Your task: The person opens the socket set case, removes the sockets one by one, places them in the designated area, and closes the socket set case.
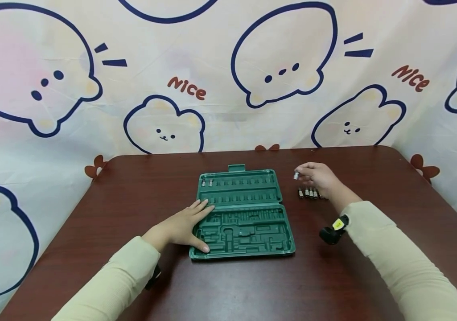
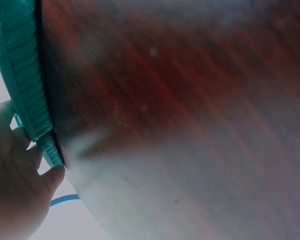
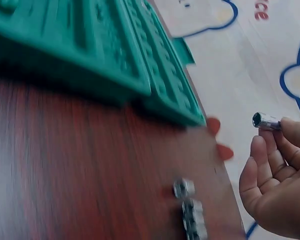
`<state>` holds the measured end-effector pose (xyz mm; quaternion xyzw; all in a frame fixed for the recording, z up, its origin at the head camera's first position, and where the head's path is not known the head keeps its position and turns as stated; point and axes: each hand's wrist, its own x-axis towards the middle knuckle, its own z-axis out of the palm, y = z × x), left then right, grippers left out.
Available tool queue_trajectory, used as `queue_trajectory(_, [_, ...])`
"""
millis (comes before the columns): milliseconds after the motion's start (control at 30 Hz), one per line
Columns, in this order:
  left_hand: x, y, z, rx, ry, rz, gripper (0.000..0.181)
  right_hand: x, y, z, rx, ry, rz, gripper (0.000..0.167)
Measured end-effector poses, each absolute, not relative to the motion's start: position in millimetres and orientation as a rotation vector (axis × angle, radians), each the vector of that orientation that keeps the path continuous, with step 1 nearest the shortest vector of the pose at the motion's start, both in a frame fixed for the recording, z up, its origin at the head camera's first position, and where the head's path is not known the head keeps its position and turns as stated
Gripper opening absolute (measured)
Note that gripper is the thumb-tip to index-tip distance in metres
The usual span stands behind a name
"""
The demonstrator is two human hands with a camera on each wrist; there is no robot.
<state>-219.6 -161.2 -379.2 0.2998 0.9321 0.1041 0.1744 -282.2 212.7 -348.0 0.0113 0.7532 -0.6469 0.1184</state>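
A green plastic socket case (image 1: 252, 255) lies unfolded on the table, with rows of moulded slots. My left hand (image 1: 181, 224) rests on its left edge, fingers spread and fairly straight; the left wrist view shows this hand (image 2: 15, 175) beside the case's side wall. To the right of the case, my right hand (image 1: 320, 178) pinches a small silver socket (image 3: 266, 121) between thumb and fingers above the table. Two sockets (image 1: 211, 183) sit in the upper left slots of the far half. Below the right hand, several sockets (image 1: 310, 194) stand in a short row, partly hidden by it.
The dark red-brown table (image 1: 244, 290) extends around the case. A patterned cloth (image 1: 228, 125) hangs behind the table's far edge and along both sides. A black strap device (image 1: 334, 229) is on the right wrist.
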Motion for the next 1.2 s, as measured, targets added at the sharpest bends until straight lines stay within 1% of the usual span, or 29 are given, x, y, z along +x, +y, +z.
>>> queue_trajectory(300, [-218.2, -161.4, -378.8, 0.833, 2.64, 0.305, 0.105, -267.0, 263.7, -359.9, 0.108, 2.317, -1.811, 0.038])
queue_trajectory(567, [-219.0, -161.4, -380.4, 0.845, 2.643, 0.31, 0.105, -259.2, 296.9, -373.0, 0.174, 2.465, -1.67, 0.041])
queue_trajectory(767, [-219.3, -161.2, -378.4, 0.844, 2.643, 0.318, 0.105, -259.6, 310.1, -380.7, 0.176, 2.583, -1.522, 0.038])
queue_trajectory(1200, [-217.8, -160.6, -376.2, 0.846, 2.636, 0.349, 0.104, -268.8, 316.2, -392.3, 0.103, 2.755, -1.147, 0.028])
